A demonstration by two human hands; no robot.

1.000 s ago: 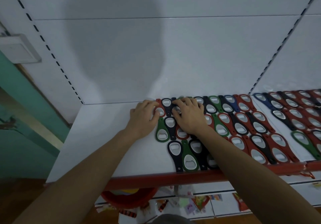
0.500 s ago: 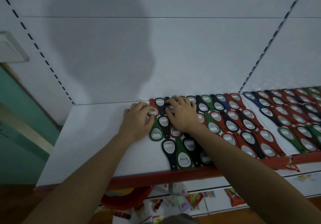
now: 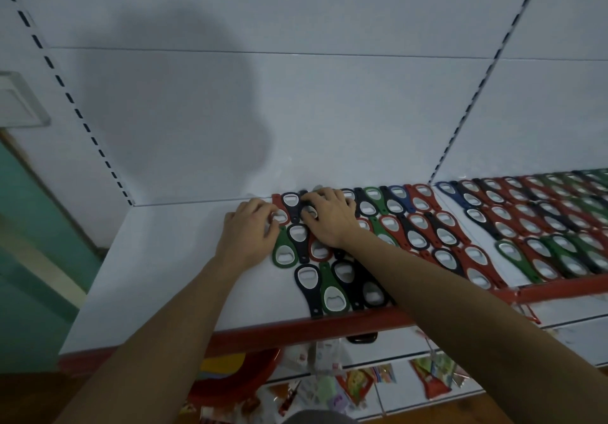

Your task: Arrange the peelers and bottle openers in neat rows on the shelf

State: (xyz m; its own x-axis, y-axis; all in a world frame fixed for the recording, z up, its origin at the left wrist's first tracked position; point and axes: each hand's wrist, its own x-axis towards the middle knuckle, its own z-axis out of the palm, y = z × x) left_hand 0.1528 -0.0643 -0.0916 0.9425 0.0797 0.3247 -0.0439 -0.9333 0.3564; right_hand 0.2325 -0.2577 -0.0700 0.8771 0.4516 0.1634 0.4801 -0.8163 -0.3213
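Red, black, green and blue bottle openers [image 3: 418,226] lie in overlapping rows on the white shelf [image 3: 171,259]. My left hand [image 3: 246,232] is at the rows' left end, its curled fingertips holding the head of a red opener [image 3: 280,216] in the back row. My right hand [image 3: 329,218] lies flat over the back-row openers beside it, fingers spread, thumb on a black opener [image 3: 307,209]. Between my hands stands another black opener [image 3: 291,202]. A green opener [image 3: 283,252] sits just under my left hand. No peelers show.
More opener rows [image 3: 533,222] fill the neighbouring shelf section on the right. The shelf has a red front lip [image 3: 296,331]. Below are a red basin [image 3: 237,377] and coloured packets [image 3: 431,381] on a lower shelf. A slotted upright [image 3: 82,120] runs up the back panel.
Both hands stay at the back-left corner of the rows with small finger shifts; the view has drifted so the scene sits slightly further left and lower.
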